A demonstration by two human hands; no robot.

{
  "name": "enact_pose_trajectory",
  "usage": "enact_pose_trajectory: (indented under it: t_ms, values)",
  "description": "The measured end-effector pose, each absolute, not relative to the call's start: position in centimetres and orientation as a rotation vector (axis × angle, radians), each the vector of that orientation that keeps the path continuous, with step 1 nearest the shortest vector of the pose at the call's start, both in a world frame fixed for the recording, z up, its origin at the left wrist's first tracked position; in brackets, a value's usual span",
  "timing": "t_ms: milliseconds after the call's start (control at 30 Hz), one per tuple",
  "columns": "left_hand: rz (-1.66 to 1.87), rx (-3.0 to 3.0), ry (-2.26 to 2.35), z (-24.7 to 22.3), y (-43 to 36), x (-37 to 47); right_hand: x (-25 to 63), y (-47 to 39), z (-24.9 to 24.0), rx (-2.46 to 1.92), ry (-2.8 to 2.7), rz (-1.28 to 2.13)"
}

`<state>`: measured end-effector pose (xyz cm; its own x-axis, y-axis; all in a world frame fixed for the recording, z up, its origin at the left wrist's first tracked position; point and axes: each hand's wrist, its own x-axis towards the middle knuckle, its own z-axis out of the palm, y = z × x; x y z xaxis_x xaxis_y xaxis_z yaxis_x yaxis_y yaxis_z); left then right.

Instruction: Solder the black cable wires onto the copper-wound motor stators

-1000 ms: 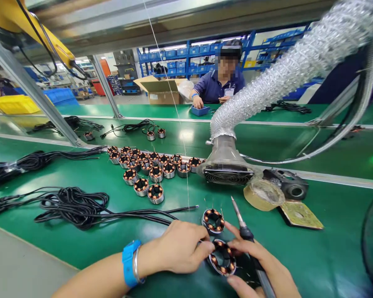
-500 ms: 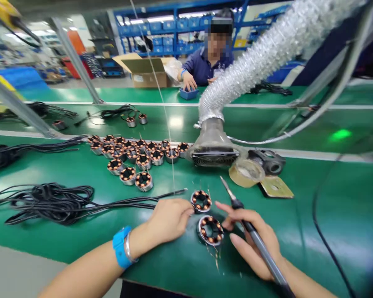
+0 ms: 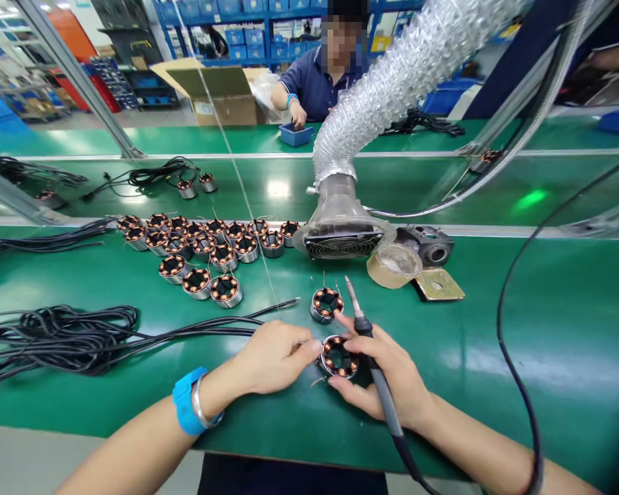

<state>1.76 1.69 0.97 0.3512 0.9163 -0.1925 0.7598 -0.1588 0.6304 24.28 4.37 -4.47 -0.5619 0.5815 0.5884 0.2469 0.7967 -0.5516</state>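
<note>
A ring-shaped copper-wound coil (image 3: 339,357) lies on the green table between my hands. My right hand (image 3: 392,371) has its thumb and fingers around the coil's right side and also holds a soldering iron (image 3: 384,392), tip pointing up and away. My left hand (image 3: 281,354) is closed, thumb and forefinger pinched at the coil's left edge; what is in the pinch is too small to make out. A second coil (image 3: 326,304) sits just beyond, with thin wires sticking up. Black cables (image 3: 186,333) run toward my left hand, their ends behind it.
Many more coils (image 3: 225,290) stand grouped at the back left. A fume extractor (image 3: 345,240) with a silver hose, a tape roll (image 3: 393,265) and a yellow sponge (image 3: 439,284) are beyond my hands. A person (image 3: 320,82) works across the table.
The near coil has turned, its wires now pointing left instead of toward me. My right hand has closed in around it, with the iron still held. The camera view has shifted.
</note>
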Motion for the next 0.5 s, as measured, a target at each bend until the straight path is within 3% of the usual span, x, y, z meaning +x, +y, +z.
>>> enact_pose_trajectory:
  t_ms: [367,500]
  values:
    - [0.365,1.814,1.362,2.3,1.3,1.1,24.8,4.6,-4.1,-0.503,-2.272,0.657]
    - [0.493,1.492,1.257,1.5,2.2,1.4,24.6,4.4,-4.4,-0.566,-2.248,0.625]
